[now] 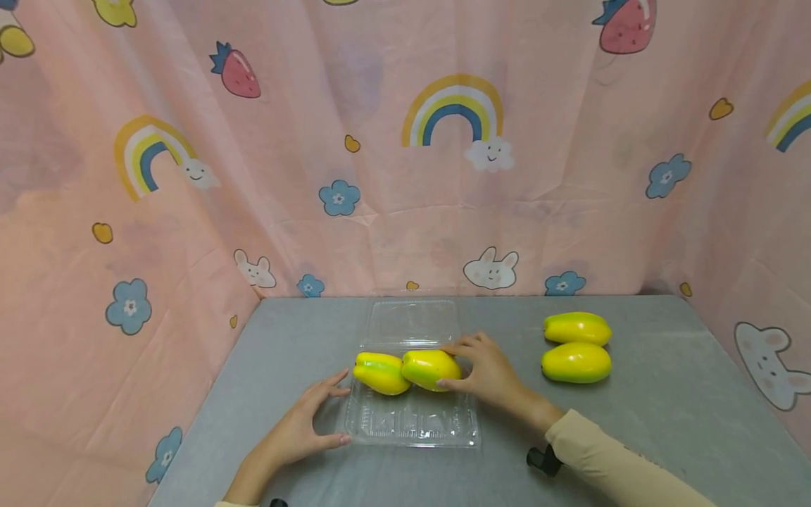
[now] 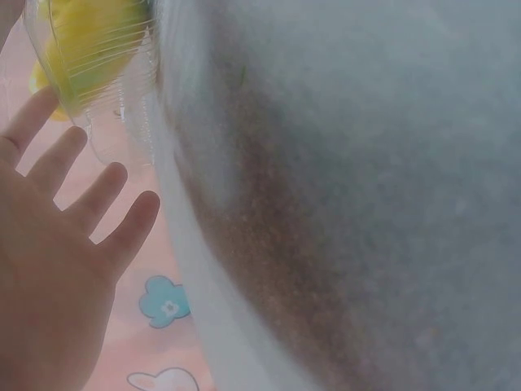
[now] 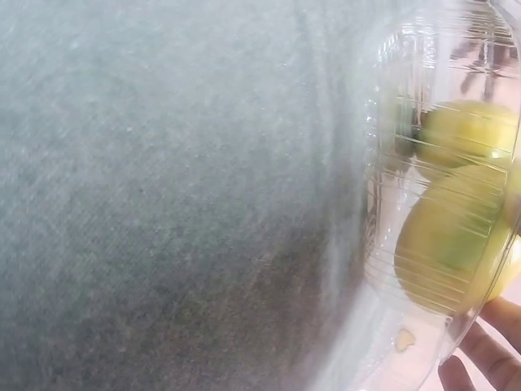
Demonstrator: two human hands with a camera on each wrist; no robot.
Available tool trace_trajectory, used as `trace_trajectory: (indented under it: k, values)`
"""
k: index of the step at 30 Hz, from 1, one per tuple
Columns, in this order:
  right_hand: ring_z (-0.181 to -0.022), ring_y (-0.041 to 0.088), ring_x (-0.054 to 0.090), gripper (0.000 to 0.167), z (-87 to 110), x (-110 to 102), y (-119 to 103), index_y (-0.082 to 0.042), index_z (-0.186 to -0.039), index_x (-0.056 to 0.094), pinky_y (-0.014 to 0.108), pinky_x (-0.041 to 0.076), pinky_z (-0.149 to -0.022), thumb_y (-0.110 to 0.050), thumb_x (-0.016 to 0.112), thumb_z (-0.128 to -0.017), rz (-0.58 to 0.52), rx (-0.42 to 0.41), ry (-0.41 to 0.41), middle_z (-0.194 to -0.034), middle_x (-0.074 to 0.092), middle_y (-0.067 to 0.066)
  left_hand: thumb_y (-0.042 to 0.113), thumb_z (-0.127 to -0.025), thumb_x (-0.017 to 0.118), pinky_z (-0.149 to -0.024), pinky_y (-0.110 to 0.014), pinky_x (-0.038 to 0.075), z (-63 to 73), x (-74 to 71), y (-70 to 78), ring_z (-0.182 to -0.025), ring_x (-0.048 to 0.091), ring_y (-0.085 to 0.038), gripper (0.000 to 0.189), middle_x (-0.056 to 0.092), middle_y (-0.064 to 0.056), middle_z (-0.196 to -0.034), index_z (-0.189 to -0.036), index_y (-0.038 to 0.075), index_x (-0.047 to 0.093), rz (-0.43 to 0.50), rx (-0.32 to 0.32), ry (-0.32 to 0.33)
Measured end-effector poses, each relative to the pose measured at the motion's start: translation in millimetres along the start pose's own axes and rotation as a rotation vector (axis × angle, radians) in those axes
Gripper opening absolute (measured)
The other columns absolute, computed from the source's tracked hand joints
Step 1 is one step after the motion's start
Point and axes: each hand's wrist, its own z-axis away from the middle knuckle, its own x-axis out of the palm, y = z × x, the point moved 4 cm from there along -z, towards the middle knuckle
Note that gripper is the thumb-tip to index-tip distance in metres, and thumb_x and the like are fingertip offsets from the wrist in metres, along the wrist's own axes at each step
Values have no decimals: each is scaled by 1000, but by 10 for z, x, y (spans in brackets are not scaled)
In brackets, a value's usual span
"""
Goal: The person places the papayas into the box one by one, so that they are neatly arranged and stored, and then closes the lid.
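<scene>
From where I stand, a person's right hand (image 1: 491, 377) has thumb and fingers around the right yellow-green fruit (image 1: 424, 370), grasping it from its right side. That fruit is in the far part of a clear plastic container (image 1: 412, 422), touching the left yellow-green fruit (image 1: 380, 373), also in there. Can't tell if the gripped one bears its full weight on the base. Left hand (image 1: 304, 426) grasps nothing: fingers spread, thumb apart, right by the container's left edge; contact with the plastic unclear. Clear lid (image 1: 415, 320) extends from the container's far side. Over to the right on the grey table (image 1: 665, 422), two more: far spare fruit (image 1: 573, 328) just behind near spare fruit (image 1: 576, 363), both well apart from the container. Beige sleeve (image 1: 614, 465) on the right arm, black device (image 1: 543, 461) at that wrist. Pink printed curtain (image 1: 285, 141) hangs behind the far edge.
</scene>
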Motion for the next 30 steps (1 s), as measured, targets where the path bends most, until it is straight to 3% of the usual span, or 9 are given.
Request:
trace_trajectory:
  k: [30]
  values:
    - [-103, 17, 53, 67, 22, 27, 5, -21, -122, 71, 40, 46, -89, -54, 85, -66, 69, -42, 0, -115, 71, 0, 58, -71, 82, -116, -62, 32, -2, -5, 5, -150, 30, -24, 83, 29, 13, -163, -142, 27, 51, 5, -8, -3]
